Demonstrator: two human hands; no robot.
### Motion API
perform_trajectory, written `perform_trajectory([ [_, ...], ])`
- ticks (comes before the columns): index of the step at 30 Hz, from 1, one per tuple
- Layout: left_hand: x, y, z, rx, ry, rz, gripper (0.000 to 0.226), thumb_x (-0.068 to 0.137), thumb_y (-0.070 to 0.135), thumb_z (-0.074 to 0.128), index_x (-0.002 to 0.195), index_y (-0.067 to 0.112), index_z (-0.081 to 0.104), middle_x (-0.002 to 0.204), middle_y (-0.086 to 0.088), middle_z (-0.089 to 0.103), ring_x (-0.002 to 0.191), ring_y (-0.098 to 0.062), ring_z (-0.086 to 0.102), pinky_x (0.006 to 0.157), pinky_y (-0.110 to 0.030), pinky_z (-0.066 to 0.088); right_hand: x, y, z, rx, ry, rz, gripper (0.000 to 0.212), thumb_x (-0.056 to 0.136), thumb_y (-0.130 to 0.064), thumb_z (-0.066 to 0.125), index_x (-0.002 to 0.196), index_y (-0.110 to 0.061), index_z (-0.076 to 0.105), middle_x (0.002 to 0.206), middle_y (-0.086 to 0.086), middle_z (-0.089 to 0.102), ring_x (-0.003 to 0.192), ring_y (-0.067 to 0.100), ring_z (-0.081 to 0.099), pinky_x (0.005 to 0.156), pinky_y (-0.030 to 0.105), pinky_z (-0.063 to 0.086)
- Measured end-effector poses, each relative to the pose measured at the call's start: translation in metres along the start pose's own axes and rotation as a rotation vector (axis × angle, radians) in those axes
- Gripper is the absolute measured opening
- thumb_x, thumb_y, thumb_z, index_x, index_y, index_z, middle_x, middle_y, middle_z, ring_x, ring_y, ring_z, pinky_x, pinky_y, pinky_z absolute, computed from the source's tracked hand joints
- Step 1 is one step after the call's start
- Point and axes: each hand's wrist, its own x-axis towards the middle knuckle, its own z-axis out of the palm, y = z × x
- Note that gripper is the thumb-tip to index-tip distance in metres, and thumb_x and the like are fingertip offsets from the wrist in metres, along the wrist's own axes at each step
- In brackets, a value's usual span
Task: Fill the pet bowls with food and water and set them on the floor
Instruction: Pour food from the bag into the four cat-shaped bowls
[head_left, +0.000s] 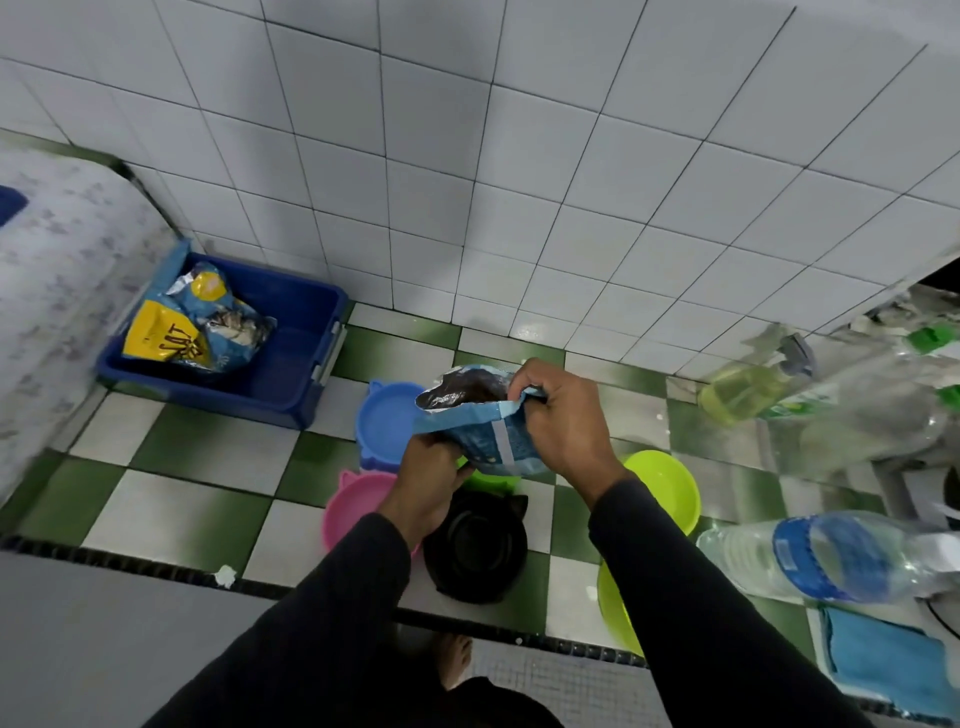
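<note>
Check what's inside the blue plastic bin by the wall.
The blue plastic bin holds crumpled pet food bags: a blue foil bag lying over a yellow printed bag. Anything beneath them is covered.

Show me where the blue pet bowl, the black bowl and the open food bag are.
blue pet bowl (384, 421), head view, on its inner floor.
black bowl (475, 545), head view, on its middle.
open food bag (485, 431), head view, on its blue front.

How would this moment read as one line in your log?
step: opening food bag | left hand: grips blue food bag underneath | right hand: pinches its open top | bowls: on floor | blue bowl: empty
</note>
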Motion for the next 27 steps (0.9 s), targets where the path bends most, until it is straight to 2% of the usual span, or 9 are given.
perform_trajectory([
  [4, 0.003, -0.002, 0.003, -0.057, 0.009, -0.021, 0.035, 0.099, 0.003, 0.049, 0.123, 0.023, 0.067, 0.116, 0.002, 0.076, 0.102, -0.011, 0.073, 0.079, -0.027, 0.06, 0.001, -0.003, 0.006, -0.052, -0.014, 0.004, 0.024, 0.077, -0.001, 0.046, 0.089, -0.02, 0.056, 0.077, 0.003, 0.065, 0.072, 0.031, 0.058, 0.064, 0.041, 0.052],
  [6, 0.005, -0.004, 0.002, -0.084, 0.028, -0.047, 0.038, 0.098, -0.001, 0.048, 0.122, 0.022, 0.066, 0.114, 0.002, 0.077, 0.1, -0.01, 0.074, 0.076, -0.026, 0.06, 0.002, -0.005, 0.01, -0.046, -0.051, 0.056, 0.031, 0.075, -0.007, 0.043, 0.098, -0.027, 0.047, 0.076, 0.004, 0.065, 0.071, 0.034, 0.059, 0.064, 0.045, 0.053],
  [8, 0.006, -0.005, 0.0, -0.117, 0.037, -0.071, 0.042, 0.096, -0.006, 0.046, 0.121, 0.021, 0.066, 0.109, 0.003, 0.078, 0.093, -0.006, 0.075, 0.071, -0.026, 0.061, 0.004, -0.008, 0.014, -0.016, -0.081, 0.122, 0.04, 0.072, -0.011, 0.043, 0.106, -0.031, 0.043, 0.083, 0.004, 0.07, 0.075, 0.033, 0.062, 0.067, 0.044, 0.054],
  [11, 0.007, -0.005, -0.002, -0.177, 0.039, -0.097, 0.045, 0.094, -0.009, 0.045, 0.121, 0.022, 0.064, 0.106, 0.004, 0.079, 0.09, -0.006, 0.075, 0.07, -0.026, 0.061, 0.007, -0.009, 0.019, -0.041, -0.093, 0.182, 0.038, 0.068, -0.019, 0.044, 0.104, -0.023, 0.055, 0.092, 0.003, 0.073, 0.081, 0.027, 0.064, 0.069, 0.035, 0.053],
  [14, 0.009, -0.005, -0.003, -0.232, 0.044, -0.118, 0.046, 0.093, -0.01, 0.044, 0.119, 0.022, 0.065, 0.108, 0.002, 0.079, 0.097, -0.014, 0.075, 0.069, -0.027, 0.061, 0.012, -0.007, 0.022, -0.062, -0.08, 0.187, 0.021, 0.075, -0.004, 0.053, 0.085, -0.019, 0.063, 0.087, 0.003, 0.072, 0.08, 0.025, 0.064, 0.065, 0.032, 0.051],
  [16, 0.011, -0.007, -0.004, -0.259, 0.04, -0.138, 0.047, 0.092, -0.014, 0.042, 0.114, 0.019, 0.068, 0.106, 0.0, 0.079, 0.105, -0.018, 0.071, 0.07, -0.028, 0.061, 0.016, -0.005, 0.022, -0.047, -0.053, 0.212, 0.029, 0.075, 0.005, 0.056, 0.074, -0.021, 0.067, 0.087, 0.002, 0.075, 0.083, 0.023, 0.067, 0.069, 0.031, 0.054],
  [20, 0.014, -0.01, -0.005, -0.305, 0.039, -0.152, 0.048, 0.094, -0.014, 0.041, 0.118, 0.019, 0.067, 0.108, 0.001, 0.079, 0.111, -0.02, 0.068, 0.08, -0.035, 0.061, 0.023, -0.004, 0.02, -0.044, -0.091, 0.232, 0.033, 0.076, 0.011, 0.06, 0.081, -0.015, 0.079, 0.087, -0.002, 0.077, 0.081, 0.017, 0.069, 0.072, 0.029, 0.058],
  [24, 0.015, -0.012, -0.008, -0.379, 0.053, -0.162, 0.045, 0.096, -0.012, 0.042, 0.117, 0.019, 0.067, 0.108, 0.0, 0.079, 0.111, -0.022, 0.068, 0.088, -0.039, 0.059, 0.027, -0.006, 0.013, -0.063, -0.204, 0.145, 0.035, 0.076, 0.013, 0.06, 0.084, -0.015, 0.08, 0.082, -0.005, 0.074, 0.075, 0.011, 0.066, 0.07, 0.03, 0.057],
  [27, 0.015, -0.012, -0.011, -0.406, 0.025, -0.137, 0.042, 0.097, -0.009, 0.043, 0.12, 0.018, 0.066, 0.117, -0.004, 0.076, 0.117, -0.024, 0.066, 0.097, -0.042, 0.056, 0.03, -0.007, 0.01, -0.097, -0.24, 0.097, 0.038, 0.076, 0.013, 0.059, 0.086, -0.017, 0.08, 0.082, -0.01, 0.072, 0.079, 0.012, 0.067, 0.073, 0.029, 0.057],
])
